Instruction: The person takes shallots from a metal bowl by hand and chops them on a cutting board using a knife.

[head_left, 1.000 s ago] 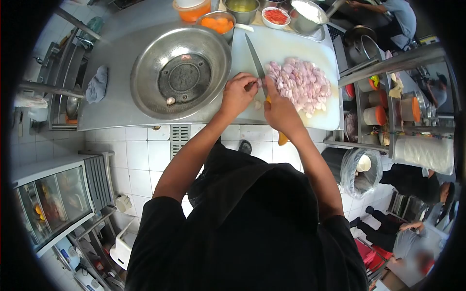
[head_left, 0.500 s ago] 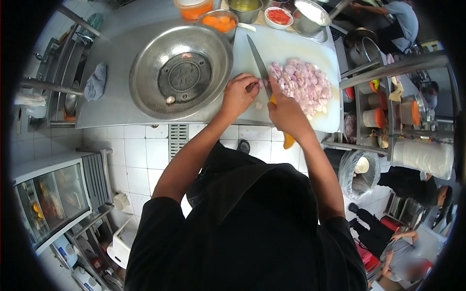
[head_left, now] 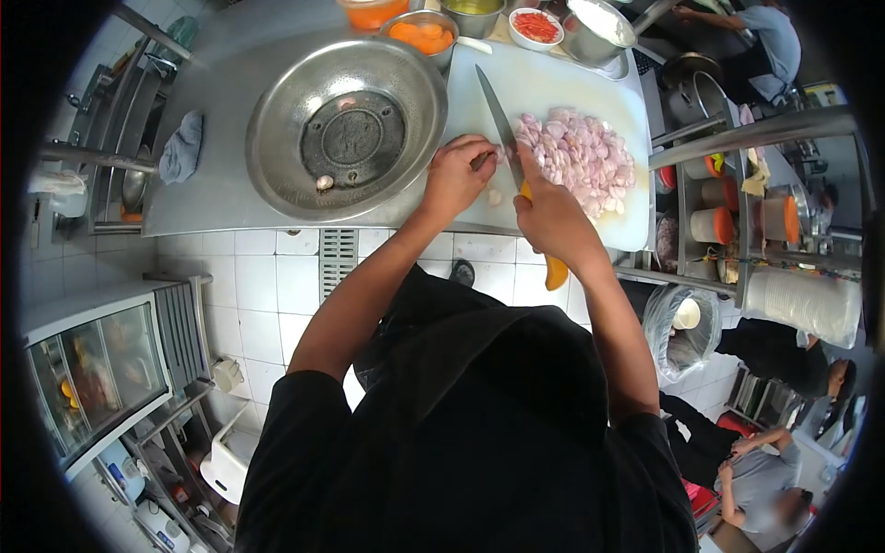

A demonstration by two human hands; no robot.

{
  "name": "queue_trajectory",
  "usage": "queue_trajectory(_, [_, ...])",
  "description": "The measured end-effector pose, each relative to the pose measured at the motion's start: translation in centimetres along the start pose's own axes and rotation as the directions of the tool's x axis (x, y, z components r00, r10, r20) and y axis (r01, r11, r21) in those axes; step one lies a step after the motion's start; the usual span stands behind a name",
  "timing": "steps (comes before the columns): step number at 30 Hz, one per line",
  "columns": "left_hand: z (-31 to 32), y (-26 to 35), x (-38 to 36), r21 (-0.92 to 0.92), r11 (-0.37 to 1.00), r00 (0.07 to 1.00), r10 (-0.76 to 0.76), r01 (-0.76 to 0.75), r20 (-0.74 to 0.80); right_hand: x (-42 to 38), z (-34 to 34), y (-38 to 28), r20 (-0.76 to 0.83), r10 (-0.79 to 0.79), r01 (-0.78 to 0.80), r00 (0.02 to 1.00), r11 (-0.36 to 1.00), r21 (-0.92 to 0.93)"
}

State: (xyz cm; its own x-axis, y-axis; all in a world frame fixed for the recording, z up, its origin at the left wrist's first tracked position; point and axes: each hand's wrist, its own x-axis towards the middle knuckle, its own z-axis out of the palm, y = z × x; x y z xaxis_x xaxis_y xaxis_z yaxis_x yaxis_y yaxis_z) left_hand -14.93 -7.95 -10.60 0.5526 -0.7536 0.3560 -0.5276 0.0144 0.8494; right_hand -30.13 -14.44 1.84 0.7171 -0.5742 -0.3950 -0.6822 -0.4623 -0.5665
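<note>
My right hand (head_left: 550, 214) is closed round the yellow handle of a long kitchen knife (head_left: 495, 104), index finger laid along the blade. The blade points away from me across the white cutting board (head_left: 470, 118). Just left of the blade, my left hand (head_left: 461, 173) pinches a small pink shallot (head_left: 499, 153), mostly covered by the fingers. A heap of peeled and cut shallots (head_left: 583, 158) lies on the board to the right of the knife. One small pale piece (head_left: 494, 197) rests between my hands. A wide metal bowl (head_left: 274, 152) beside the board contains a couple of loose pieces.
Behind the board stand a bowl of orange slices (head_left: 421, 39), a bowl of red strips (head_left: 535, 29) and a metal pot with white contents (head_left: 599, 29). A grey cloth (head_left: 182, 147) lies at the counter's left. Shelves with tubs and other people are on the right.
Both hands stay almost in place, the knife and right hand a touch lower and further right in view. The seated person at lower right has shifted their arms and head.
</note>
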Motion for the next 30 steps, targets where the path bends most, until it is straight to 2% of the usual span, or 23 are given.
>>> queue_trajectory(3, [0.0,0.1,0.1,-0.002,1.000,1.000,0.014,-0.014,0.002,-1.8,-1.2,-1.8,0.039,0.034,-0.032,0.999,0.999,-0.037])
queue_trajectory(7, [-0.2,0.2,0.0,0.021,1.000,1.000,-0.001,0.001,0.006,-1.1,1.2,-0.1,-0.095,-0.074,0.069,0.993,0.996,-0.056])
queue_trajectory(12, [0.1,-0.1,0.2,-0.015,1.000,1.000,-0.011,0.010,-0.026,3.4,5.0,3.7,-0.266,-0.246,0.246,0.932,0.969,-0.032])
queue_trajectory(15, [0.2,0.1,0.3,0.003,1.000,1.000,-0.001,0.001,-0.011,1.8,1.3,0.7,-0.021,-0.018,0.019,1.000,0.999,0.034])
queue_trajectory(21, [0.1,-0.1,0.0,-0.019,1.000,1.000,0.019,-0.019,-0.012,-1.1,-0.3,-0.6,-0.016,-0.024,0.023,1.000,1.000,-0.018])
queue_trajectory(24, [-0.1,0.2,0.0,-0.012,1.000,1.000,-0.003,0.003,-0.002,-0.5,1.0,-0.1,-0.066,-0.055,0.051,0.996,0.997,-0.050])
queue_trajectory(27, [0.0,0.2,0.1,0.009,1.000,1.000,-0.021,0.021,0.003,2.3,4.2,1.5,-0.155,-0.100,0.100,0.983,0.995,-0.002])
queue_trajectory(30, [0.1,-0.3,-0.1,0.009,1.000,1.000,-0.025,0.025,0.004,4.3,5.7,3.5,-0.379,-0.354,0.337,0.855,0.935,-0.114])
